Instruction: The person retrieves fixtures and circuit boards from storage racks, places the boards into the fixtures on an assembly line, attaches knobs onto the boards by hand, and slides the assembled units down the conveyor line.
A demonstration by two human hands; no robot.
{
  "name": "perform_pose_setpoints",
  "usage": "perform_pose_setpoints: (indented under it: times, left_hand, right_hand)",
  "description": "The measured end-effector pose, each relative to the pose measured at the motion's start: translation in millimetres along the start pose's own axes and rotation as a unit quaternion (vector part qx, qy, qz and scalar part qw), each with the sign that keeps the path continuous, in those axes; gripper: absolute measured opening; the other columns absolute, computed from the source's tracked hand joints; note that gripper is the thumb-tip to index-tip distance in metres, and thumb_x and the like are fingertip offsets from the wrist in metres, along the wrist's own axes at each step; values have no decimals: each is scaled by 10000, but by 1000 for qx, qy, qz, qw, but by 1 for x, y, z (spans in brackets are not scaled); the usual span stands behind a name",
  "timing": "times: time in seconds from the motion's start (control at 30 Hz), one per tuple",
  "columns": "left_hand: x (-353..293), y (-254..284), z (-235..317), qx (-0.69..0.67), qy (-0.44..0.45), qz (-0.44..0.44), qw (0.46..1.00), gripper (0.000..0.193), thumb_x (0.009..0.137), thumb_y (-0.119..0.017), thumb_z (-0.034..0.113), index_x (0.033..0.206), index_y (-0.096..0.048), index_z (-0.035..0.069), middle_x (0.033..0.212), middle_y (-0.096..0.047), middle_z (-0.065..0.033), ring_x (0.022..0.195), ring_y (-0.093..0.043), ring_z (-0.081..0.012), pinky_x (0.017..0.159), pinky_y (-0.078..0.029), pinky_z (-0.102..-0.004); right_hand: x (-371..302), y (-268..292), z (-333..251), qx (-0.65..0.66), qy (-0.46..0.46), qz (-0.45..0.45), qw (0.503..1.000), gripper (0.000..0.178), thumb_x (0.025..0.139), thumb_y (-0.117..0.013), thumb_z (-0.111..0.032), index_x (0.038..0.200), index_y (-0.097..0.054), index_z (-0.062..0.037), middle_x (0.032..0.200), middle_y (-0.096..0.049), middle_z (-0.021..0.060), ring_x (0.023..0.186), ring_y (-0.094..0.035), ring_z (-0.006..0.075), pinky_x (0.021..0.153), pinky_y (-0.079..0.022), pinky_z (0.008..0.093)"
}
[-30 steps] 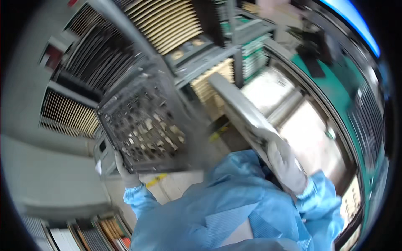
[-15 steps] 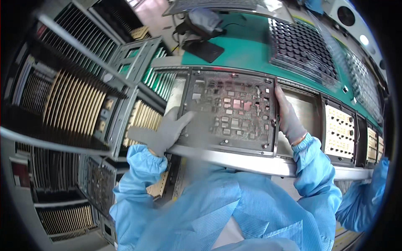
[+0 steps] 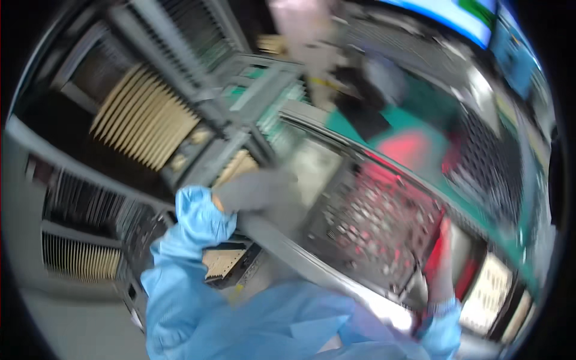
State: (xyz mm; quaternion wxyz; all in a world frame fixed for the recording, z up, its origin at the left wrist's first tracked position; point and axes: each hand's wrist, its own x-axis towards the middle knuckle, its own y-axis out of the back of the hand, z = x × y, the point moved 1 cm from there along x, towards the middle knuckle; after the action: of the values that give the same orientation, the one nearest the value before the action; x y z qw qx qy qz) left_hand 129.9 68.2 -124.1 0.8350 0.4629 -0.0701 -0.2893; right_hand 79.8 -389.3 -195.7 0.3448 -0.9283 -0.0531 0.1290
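Note:
A dark rectangular fixture plate (image 3: 378,222) with many small cut-outs and pale pockets lies in a metal rail track (image 3: 282,240) in front of me. My right hand (image 3: 443,261), in a grey glove, rests against the plate's right edge with its fingers stretched along it; red light falls on them. My left hand (image 3: 264,195), also gloved in grey, is off the plate, over the near rail left of it. Motion smears its fingers, and I cannot make out anything in it.
Racks with stacked cream boards (image 3: 147,117) stand at the left. Behind the track lies a green mat (image 3: 348,126) with a black flat device (image 3: 363,117) and a dark gridded tray (image 3: 486,162). A cream board (image 3: 489,294) sits further right in the track.
The view has swung left and tilted, so the plate appears lower and rotated. My left hand has moved further from the plate's left edge; my right stays at its right edge. Red light shows more strongly.

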Motion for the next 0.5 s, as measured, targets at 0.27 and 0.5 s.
perform_pose_setpoints:
  times: [0.27, 0.5]
  left_hand:
    - [-95, 240, 35, 624, 377, 390, 562, 144, 853, -632, 169, 935, -732, 106, 849, -717, -125, 811, -707, -315, 746, -544, -446]
    - [-156, 317, -98, 617, 441, 276, 591, 158, 895, -575, 113, 939, -724, 80, 940, -726, -138, 840, -710, -292, 757, -569, -446]
  right_hand:
    - [-38, 54, -45, -103, 186, 239, 947, 717, 1042, -351, -548, 1530, -308, -24, 1581, -323, 153, 1468, -289, 313, 1201, -220, 435]
    - [-58, -2, -36, -292, 239, 213, 901, 574, 1059, -396, -455, 1401, -477, 0, 1376, -543, 122, 1209, -565, 233, 1020, -472, 388]
